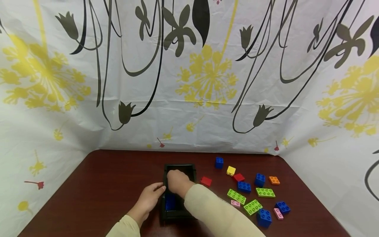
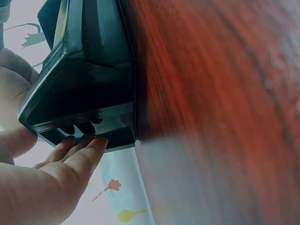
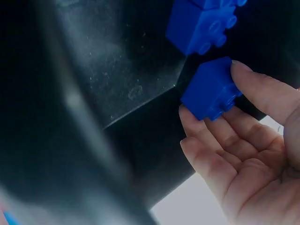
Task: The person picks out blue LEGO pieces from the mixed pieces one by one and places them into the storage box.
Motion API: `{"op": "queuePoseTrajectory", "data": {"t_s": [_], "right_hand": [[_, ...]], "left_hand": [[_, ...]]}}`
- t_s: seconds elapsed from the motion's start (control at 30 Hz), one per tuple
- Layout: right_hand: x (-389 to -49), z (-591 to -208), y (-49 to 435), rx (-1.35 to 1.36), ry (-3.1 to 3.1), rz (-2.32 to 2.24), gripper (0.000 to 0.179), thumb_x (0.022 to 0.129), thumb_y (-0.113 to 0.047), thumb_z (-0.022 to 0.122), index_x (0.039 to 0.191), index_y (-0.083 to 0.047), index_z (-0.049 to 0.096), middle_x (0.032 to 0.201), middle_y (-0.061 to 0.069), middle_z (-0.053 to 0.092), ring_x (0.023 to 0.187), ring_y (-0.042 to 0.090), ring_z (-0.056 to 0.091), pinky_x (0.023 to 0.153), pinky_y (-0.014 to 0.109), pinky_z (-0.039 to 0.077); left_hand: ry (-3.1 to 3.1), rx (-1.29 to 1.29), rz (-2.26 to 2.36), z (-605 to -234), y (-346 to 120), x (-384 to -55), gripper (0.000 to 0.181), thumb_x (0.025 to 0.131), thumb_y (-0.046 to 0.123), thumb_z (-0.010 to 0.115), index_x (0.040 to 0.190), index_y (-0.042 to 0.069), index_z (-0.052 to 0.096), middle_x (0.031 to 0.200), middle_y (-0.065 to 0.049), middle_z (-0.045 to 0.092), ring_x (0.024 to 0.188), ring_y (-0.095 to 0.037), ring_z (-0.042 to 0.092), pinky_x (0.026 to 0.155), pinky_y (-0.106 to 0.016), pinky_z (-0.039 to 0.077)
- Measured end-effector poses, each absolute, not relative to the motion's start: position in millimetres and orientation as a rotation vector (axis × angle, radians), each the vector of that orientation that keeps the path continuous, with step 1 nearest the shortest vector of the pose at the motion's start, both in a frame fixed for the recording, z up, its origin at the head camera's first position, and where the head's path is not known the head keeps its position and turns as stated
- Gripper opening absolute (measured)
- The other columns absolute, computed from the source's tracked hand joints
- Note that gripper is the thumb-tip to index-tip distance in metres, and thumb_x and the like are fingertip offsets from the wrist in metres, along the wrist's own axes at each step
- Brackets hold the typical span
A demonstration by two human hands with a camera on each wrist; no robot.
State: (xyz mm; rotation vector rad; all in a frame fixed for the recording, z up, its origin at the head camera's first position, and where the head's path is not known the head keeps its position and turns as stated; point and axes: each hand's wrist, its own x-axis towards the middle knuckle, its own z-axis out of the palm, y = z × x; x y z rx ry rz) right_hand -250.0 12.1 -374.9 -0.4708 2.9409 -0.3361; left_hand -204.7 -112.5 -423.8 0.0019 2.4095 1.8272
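A black open bin (image 1: 177, 215) stands at the middle of the table, and several blue bricks (image 1: 170, 201) lie inside it at the near left. My right hand (image 1: 178, 182) is down inside the bin's far part. In the right wrist view it pinches a blue toy brick (image 3: 207, 88) between thumb and fingers, studs facing the palm, just by other blue bricks (image 3: 199, 28) standing against the wall. My left hand (image 1: 150, 198) holds the bin's left edge; in the left wrist view its fingertips (image 2: 96, 143) touch the bin's wall (image 2: 89, 89) and the thumb is at the rim.
Right of the bin, loose bricks lie scattered over the dark red table (image 1: 124, 168): red (image 1: 206, 181), yellow (image 1: 231, 170), blue (image 1: 244, 187), lime green (image 1: 265, 192), pink (image 1: 278, 213) and orange (image 1: 274, 180). A patterned white cloth (image 1: 165, 121) surrounds the table's back and sides.
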Motion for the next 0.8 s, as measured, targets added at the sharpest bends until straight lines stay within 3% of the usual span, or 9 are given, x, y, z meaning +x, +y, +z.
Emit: {"op": "queuePoseTrajectory", "data": {"t_s": [0.2, 0.8], "right_hand": [[-248.2, -378.6, 11.3, -0.440, 2.921, -0.373, 0.009, 0.091, -0.005, 0.064, 0.097, -0.005, 0.071, 0.076, 0.004, 0.061, 0.057, 0.016, 0.049, 0.050, 0.029, 0.043], [-253.8, -390.6, 12.5, -0.453, 2.923, -0.321, 0.014, 0.090, -0.008, 0.065, 0.103, -0.007, 0.070, 0.089, 0.005, 0.067, 0.064, 0.014, 0.053, 0.057, 0.029, 0.048]], "left_hand": [[2.405, -0.001, 1.813, -423.1, -112.5, -205.7, 0.050, 0.100, 0.027, 0.052, 0.136, -0.007, 0.048, 0.139, -0.030, 0.046, 0.123, -0.046, 0.047, 0.095, -0.057, 0.045], [2.427, -0.016, 1.800, -422.7, -110.8, -204.3, 0.048, 0.100, 0.025, 0.052, 0.135, -0.008, 0.049, 0.137, -0.030, 0.047, 0.122, -0.046, 0.049, 0.094, -0.057, 0.045]]}}
